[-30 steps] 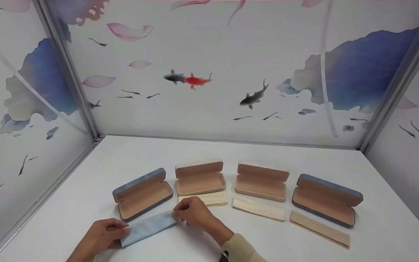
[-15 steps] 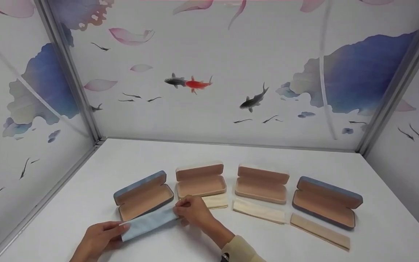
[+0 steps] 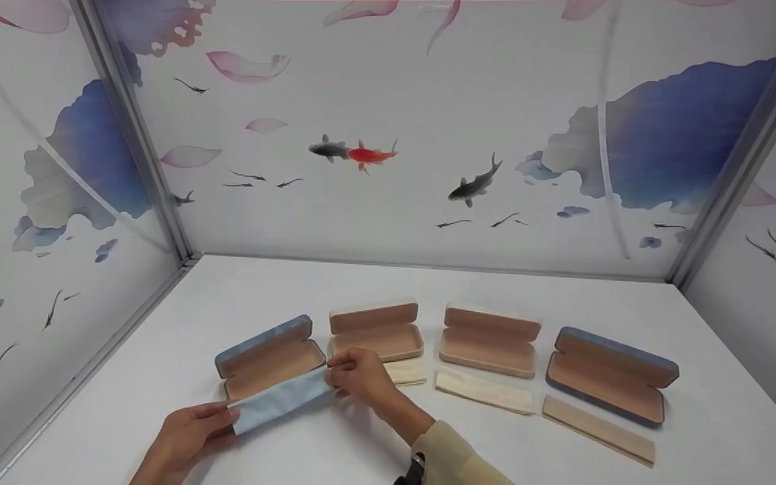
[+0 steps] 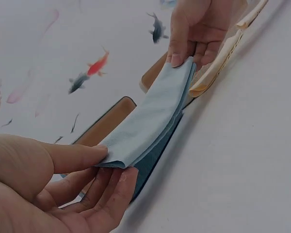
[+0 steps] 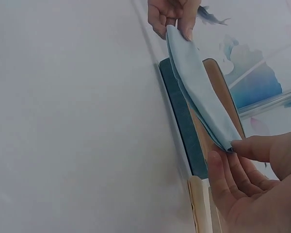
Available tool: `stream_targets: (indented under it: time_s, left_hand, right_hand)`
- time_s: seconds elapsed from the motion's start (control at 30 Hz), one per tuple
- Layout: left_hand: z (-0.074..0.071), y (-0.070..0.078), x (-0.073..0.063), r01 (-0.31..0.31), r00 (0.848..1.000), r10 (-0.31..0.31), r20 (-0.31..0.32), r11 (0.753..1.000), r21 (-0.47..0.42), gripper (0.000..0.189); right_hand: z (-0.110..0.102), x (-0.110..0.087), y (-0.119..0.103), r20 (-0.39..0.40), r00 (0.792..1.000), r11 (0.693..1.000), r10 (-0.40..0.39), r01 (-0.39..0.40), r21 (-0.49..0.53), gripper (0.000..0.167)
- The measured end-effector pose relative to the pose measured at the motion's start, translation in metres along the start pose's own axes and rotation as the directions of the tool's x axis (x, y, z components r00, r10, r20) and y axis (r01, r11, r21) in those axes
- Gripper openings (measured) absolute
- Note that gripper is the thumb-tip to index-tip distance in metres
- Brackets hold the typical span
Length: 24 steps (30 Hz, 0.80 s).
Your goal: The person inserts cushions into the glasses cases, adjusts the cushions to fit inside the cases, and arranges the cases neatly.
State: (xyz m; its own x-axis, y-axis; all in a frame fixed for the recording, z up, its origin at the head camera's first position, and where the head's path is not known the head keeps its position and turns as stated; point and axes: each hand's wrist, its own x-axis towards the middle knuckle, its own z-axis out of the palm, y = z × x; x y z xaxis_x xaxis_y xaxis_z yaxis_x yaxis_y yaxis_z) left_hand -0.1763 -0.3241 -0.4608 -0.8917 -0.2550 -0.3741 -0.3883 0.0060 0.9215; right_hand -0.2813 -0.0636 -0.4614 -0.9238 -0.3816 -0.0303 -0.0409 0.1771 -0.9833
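Note:
A folded light blue cloth (image 3: 283, 400) is stretched between my two hands, in front of the leftmost glasses case. My left hand (image 3: 189, 434) pinches its left end between thumb and fingers; my right hand (image 3: 364, 380) pinches the other end. In the left wrist view the cloth (image 4: 145, 116) shows several layers and sags slightly, lifted above the table. That blue glasses case (image 3: 270, 370) stands open with a tan lining, and the cloth overlaps its front edge. The right wrist view shows the case's blue-green outer wall (image 5: 182, 121) just below the cloth.
Two cream glasses cases (image 3: 378, 340), (image 3: 489, 347) and another blue case (image 3: 607, 380) stand open in an arc to the right. Folded cream cloths (image 3: 486, 391), (image 3: 409, 372) and a tan cloth (image 3: 597, 431) lie before them. Printed walls (image 3: 388, 222) enclose the white table (image 3: 496, 451).
Both hands have raised the light blue cloth from the table and moved it forward, so it now overlaps the front of the left blue case. The other cases and cloths stay put.

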Motion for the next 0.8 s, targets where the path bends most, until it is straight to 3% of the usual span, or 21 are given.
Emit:
stream_targets:
  time_s: [0.33,0.8]
  left_hand:
    - [-0.002,0.006,0.006,0.002,0.997,-0.01,-0.083,0.995,-0.097,0.073]
    - [0.002,0.012,0.011,-0.027,0.993,0.005,-0.121,0.984,-0.177,0.057]
  right_hand:
    - [0.002,0.015,-0.008,-0.046,0.999,1.0,-0.005,0.004,-0.009,0.012]
    - [0.003,0.032,-0.009,-0.046,0.998,0.999,-0.045,0.046,0.014,0.01]
